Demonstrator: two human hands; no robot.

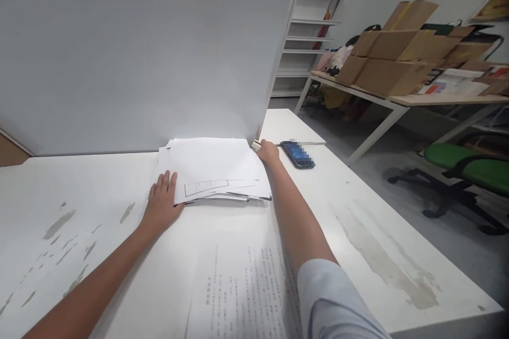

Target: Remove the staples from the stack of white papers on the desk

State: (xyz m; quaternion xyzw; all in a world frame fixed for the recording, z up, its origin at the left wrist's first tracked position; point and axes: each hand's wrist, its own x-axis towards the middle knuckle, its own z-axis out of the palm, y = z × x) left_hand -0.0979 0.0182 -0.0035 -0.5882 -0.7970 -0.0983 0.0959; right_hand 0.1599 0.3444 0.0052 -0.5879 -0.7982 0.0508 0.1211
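A stack of white paper sheets (210, 161) lies on the white table (147, 307) against the foot of the whiteboard. Its sheets are slightly fanned, and a printed box shows near the front edge. My left hand (163, 198) rests at the stack's left edge, fingers stretched out. At the far right corner of the stack, my right hand (269, 152) is closed around a small cream-coloured object (255, 145); most of it is hidden, so its kind does not show. A sheet printed with columns of characters (242, 291) lies nearer me, partly behind my right sleeve.
The whiteboard (139, 53) stands upright along the back of the table. A smartphone (297, 154) lies right of my right hand. Beyond the table's right edge are a green swivel chair (469, 161) and another table with cardboard boxes (393, 58). Shelves (310, 37) stand behind.
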